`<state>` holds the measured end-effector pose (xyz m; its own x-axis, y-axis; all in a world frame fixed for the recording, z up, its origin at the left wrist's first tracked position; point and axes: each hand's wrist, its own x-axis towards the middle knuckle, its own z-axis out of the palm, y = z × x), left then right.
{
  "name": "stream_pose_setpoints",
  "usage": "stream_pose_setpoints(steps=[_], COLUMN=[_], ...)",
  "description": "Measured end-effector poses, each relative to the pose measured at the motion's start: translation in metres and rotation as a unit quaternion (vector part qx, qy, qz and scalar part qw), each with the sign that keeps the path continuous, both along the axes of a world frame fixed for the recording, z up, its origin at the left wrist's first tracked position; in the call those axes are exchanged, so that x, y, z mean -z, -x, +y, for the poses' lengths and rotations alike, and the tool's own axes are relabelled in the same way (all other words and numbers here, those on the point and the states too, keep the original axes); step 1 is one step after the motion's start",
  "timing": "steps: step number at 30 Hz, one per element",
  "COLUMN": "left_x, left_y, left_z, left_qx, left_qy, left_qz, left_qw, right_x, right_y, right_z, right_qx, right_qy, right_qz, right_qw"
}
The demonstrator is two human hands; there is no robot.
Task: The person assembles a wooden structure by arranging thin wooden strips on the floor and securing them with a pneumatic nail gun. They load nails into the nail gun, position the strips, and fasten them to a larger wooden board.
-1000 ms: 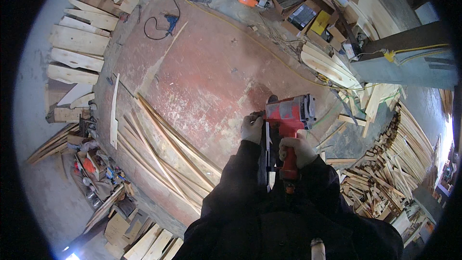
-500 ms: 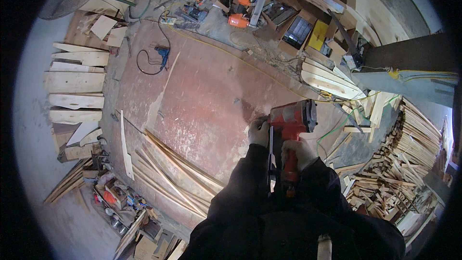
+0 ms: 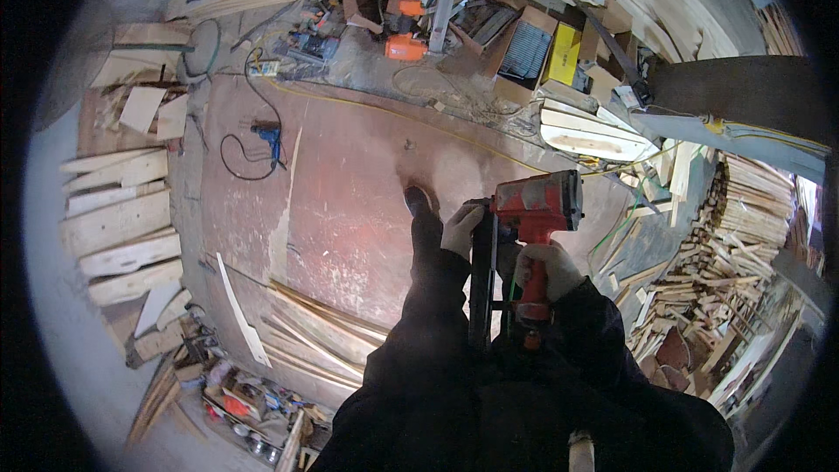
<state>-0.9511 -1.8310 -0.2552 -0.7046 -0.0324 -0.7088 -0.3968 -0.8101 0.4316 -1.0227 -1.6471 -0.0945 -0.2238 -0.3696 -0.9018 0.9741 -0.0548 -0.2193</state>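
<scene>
A red pneumatic nail gun (image 3: 537,198) with a scuffed grey patch is held up in front of my body. My right hand (image 3: 552,267), in a pale glove, wraps round its red handle. Against the side of the black magazine (image 3: 482,275) is my left hand (image 3: 461,229), also gloved, its fingers closed over the top end. Both sleeves are black. Below and left of the gun, my dark shoe (image 3: 418,199) shows on the worn reddish board (image 3: 345,183).
Long thin wood strips (image 3: 323,332) lie on the board's near side. A blue corded drill (image 3: 269,142) rests at its far left. Cut boards (image 3: 122,220) line the left, and a pile of wood offcuts (image 3: 712,297) fills the right. An orange tool (image 3: 405,47) sits among boxes.
My view has shifted over the floor, and my shoe and leg have come into sight on the board. The nail gun stays in both hands, its magazine showing more broadly.
</scene>
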Motion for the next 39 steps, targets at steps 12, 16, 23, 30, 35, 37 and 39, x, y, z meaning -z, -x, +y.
stream_pose_setpoints(steps=[12,16,23,30,35,37,39], left_x=[0.015,0.028,-0.032,-0.058,-0.027,0.005,0.048], left_y=[0.069,0.063,0.083,0.142,0.197,0.216,0.238], left_z=[-0.131,-0.145,-0.14,-0.114,-0.109,-0.103,-0.101], left_qx=[0.147,0.147,0.397,0.306,0.301,0.298,0.302], left_qy=[0.07,-0.126,0.284,0.059,0.067,0.141,0.202], left_qz=[-0.044,-0.039,0.066,-0.209,-0.228,-0.234,-0.243], left_qw=[0.986,0.98,0.87,0.927,0.924,0.915,0.899], right_x=[0.029,0.048,0.104,0.173,0.249,0.293,0.342], right_y=[0.029,0.056,0.114,0.163,0.181,0.185,0.194], right_z=[-0.103,-0.1,-0.06,-0.035,-0.034,-0.035,-0.04], right_qx=[0.246,0.3,0.348,0.377,0.405,0.404,0.395], right_qy=[0.08,0.06,0.122,0.109,0.176,0.232,0.201], right_qz=[-0.089,-0.119,-0.147,-0.172,-0.171,-0.145,-0.165], right_qw=[0.962,0.945,0.918,0.904,0.881,0.873,0.881])
